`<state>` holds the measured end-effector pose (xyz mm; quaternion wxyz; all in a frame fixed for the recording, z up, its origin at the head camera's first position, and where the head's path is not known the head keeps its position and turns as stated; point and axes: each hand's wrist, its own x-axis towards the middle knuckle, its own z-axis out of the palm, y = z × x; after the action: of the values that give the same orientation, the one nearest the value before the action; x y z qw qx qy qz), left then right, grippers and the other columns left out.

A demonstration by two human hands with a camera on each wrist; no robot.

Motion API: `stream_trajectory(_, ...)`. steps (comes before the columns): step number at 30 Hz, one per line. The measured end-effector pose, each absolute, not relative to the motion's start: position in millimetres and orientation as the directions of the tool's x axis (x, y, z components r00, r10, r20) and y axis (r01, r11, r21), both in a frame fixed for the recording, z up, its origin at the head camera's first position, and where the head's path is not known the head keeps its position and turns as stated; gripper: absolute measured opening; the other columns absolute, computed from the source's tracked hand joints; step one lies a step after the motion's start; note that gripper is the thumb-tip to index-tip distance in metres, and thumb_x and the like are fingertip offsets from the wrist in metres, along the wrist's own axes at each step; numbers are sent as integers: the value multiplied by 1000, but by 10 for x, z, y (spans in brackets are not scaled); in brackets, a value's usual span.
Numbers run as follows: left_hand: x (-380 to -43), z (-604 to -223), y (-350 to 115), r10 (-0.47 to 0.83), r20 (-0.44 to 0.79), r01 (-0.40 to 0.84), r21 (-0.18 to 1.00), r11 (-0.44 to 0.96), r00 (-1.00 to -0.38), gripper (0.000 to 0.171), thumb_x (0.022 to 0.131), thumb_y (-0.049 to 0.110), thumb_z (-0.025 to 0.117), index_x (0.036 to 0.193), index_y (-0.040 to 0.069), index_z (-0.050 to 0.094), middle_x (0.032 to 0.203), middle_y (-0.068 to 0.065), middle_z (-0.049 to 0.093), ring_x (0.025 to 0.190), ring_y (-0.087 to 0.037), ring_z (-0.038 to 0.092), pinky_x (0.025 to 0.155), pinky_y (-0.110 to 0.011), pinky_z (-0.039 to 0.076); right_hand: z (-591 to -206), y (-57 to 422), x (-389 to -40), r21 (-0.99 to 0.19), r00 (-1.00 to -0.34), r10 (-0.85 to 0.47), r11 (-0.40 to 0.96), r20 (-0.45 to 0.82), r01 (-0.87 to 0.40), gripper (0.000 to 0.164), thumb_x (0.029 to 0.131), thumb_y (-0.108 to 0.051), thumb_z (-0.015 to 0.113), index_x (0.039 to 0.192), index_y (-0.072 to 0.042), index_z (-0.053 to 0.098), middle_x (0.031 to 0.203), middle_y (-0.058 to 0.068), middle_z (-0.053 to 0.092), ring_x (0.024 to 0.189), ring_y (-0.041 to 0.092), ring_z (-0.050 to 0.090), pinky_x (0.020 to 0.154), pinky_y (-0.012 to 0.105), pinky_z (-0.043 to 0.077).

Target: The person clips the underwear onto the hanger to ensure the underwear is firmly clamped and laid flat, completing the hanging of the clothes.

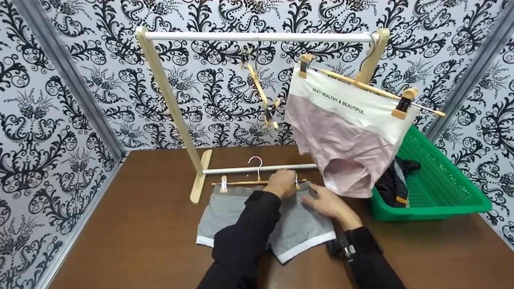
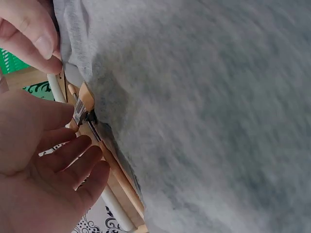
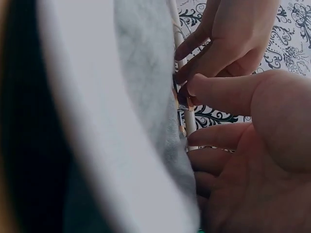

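Grey boxer briefs (image 1: 229, 208) with white leg trim lie on the table, their waistband along a wooden clip hanger (image 1: 245, 183). The hanger's left clip (image 1: 223, 184) sits on the waistband. At the right clip (image 2: 86, 97), my left hand (image 1: 283, 184) pinches with thumb and forefinger, its other fingers loosely bent in the left wrist view. My right hand (image 1: 327, 202) holds the waistband's right corner between thumb and fingers. In the right wrist view, its thumb comes close to the left hand's fingertips, and blurred cloth covers much of the left side.
Behind stands a garment rack (image 1: 257, 36). Pink-and-white briefs (image 1: 341, 120) hang from its right end on a clip hanger; a bare clip hanger (image 1: 259, 86) hangs mid-rail. At right, a green basket (image 1: 437, 210) holds dark clothing (image 1: 395, 180). Brown tabletop (image 1: 132, 224) extends to the left.
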<state>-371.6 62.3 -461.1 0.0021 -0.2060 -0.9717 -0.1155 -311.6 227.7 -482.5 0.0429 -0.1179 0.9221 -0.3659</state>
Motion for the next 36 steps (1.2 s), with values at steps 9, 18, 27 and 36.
stream_trajectory(9, -3710, -4701, 623, 372, 103, 385, 185, 904, -923, 24, 88, 28, 77, 103, 10, 71, 114, -8, 71, 107, -29, 66, 90, -41, 53, -4847, 2192, -3158, -829, -982, -175, 538, 67, -153, 59, 100, -14, 64, 147, 13, 40, 148, 29, 47, 137, 42, 44, 114, 52, 33)
stream_trajectory(18, -3678, -4771, 607, 363, 235, 402, 148, 904, -902, 33, 84, 34, 81, 102, 10, 68, 106, -7, 71, 99, -28, 68, 84, -39, 55, -4865, 2195, -3240, -884, -995, -97, 466, -16, -32, 60, 102, -12, 60, 144, 22, 34, 128, 35, 59, 116, 39, 61, 98, 43, 51)
stream_trajectory(27, -3691, -4783, 641, 330, 210, 370, 189, 910, -920, 30, 89, 33, 76, 103, 9, 65, 102, -10, 74, 96, -29, 71, 81, -41, 56, -4924, 2197, -3341, -928, -990, -141, 368, 8, -60, 36, 98, -5, 64, 124, 19, 57, 108, 23, 70, 92, 21, 66, 77, 24, 52)
stream_trajectory(36, -3717, -4841, 622, 301, 308, 394, 311, 865, -903, 30, 88, 24, 77, 109, 8, 63, 95, -14, 74, 92, -33, 72, 77, -47, 56, -4920, 2205, -3372, -940, -985, -172, 336, -4, -54, 42, 95, -10, 71, 124, 19, 59, 108, 22, 71, 89, 17, 65, 74, 22, 52)
